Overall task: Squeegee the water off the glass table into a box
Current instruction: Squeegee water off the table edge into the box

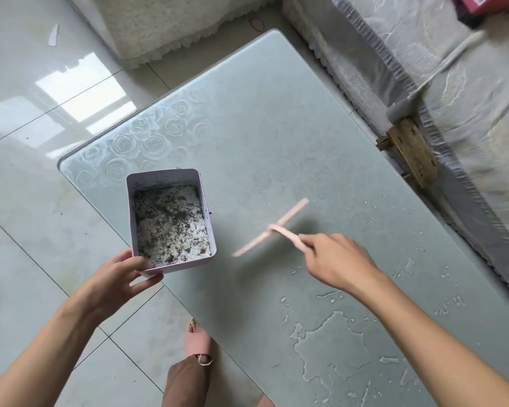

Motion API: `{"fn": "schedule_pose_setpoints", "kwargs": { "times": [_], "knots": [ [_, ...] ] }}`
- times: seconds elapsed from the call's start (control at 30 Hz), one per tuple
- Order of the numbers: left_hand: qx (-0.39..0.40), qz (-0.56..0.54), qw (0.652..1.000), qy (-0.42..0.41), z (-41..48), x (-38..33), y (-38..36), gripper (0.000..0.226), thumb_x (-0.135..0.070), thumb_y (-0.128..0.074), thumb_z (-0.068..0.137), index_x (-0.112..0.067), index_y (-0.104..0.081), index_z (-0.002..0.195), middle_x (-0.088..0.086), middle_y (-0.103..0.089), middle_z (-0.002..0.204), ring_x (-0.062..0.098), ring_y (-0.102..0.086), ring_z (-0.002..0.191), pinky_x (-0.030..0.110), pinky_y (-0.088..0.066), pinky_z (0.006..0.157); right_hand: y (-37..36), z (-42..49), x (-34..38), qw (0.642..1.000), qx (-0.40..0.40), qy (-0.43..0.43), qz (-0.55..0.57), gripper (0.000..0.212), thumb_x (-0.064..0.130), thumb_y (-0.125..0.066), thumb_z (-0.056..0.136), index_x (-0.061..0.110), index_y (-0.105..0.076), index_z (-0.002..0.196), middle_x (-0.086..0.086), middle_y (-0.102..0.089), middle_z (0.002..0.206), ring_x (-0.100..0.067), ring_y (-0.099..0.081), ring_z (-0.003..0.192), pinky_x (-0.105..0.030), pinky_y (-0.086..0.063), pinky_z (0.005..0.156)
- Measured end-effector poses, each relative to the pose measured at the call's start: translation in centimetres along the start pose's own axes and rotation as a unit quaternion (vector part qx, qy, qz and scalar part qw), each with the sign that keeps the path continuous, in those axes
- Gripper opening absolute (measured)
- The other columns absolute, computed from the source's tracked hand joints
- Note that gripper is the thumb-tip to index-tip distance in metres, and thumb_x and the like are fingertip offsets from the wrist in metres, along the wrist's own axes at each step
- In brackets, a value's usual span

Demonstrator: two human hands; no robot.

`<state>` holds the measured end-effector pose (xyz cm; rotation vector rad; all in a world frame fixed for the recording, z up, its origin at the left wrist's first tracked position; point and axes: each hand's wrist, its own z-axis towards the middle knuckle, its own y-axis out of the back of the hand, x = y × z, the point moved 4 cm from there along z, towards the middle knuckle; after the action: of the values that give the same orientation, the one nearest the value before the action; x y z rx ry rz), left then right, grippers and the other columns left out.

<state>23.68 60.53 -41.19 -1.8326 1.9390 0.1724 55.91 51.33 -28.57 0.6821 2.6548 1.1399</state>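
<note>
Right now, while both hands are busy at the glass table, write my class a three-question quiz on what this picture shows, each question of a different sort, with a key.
1. True or false: the left hand holds the box by its near end.
2. Where does the largest puddle lie? A) on the rose pattern; B) at the near end of the glass table; C) on the floor tiles.
3. Fill in: the right hand grips a pink ___.
Key: 1 true; 2 B; 3 squeegee.
</note>
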Motion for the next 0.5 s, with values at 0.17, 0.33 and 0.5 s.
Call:
{"fn": "schedule_pose_setpoints", "kwargs": {
  "times": [0.17, 0.33, 0.5],
  "knots": [
    [0.002, -0.018, 1.0, -0.022, -1.9, 0.1, 1.9, 0.022, 0.005, -0.057, 0.068, -0.012, -0.071, 0.064, 0.009, -0.071, 0.079, 0.018, -0.068, 0.081, 0.029, -0.058, 0.064, 0.0, 3.0, 10.1, 0.982, -0.023, 0.188, -0.019, 0.037, 0.023, -0.04, 0.091, 0.042, -0.055, 0.119, -0.009, -0.064, 0.103, -0.035, -0.057, 0.095, -0.032, -0.033, 0.064],
    [-0.014, -0.044, 0.998, -0.049, -3.2, 0.1, 4.4, 0.016, 0.003, -0.062, 0.061, -0.012, -0.068, 0.058, 0.01, -0.068, 0.073, 0.019, -0.068, 0.079, 0.03, -0.059, 0.066, -1.8, 4.8, 10.2, 0.981, -0.016, 0.185, -0.049, 0.026, 0.026, -0.04, 0.094, 0.036, -0.056, 0.112, -0.01, -0.063, 0.1, -0.036, -0.057, 0.094, -0.033, -0.034, 0.065],
    [-0.062, -0.085, 0.994, -0.026, -3.6, 1.6, 6.3, 0.01, 0.009, -0.049, 0.081, 0.002, -0.055, 0.076, 0.017, -0.064, 0.076, 0.02, -0.07, 0.073, 0.031, -0.059, 0.063, -3.2, 2.2, 3.7, 0.992, 0.031, 0.113, -0.042, 0.023, 0.038, -0.039, 0.096, 0.039, -0.053, 0.114, -0.007, -0.065, 0.105, -0.036, -0.057, 0.1, -0.037, -0.045, 0.073]
  ]
}}
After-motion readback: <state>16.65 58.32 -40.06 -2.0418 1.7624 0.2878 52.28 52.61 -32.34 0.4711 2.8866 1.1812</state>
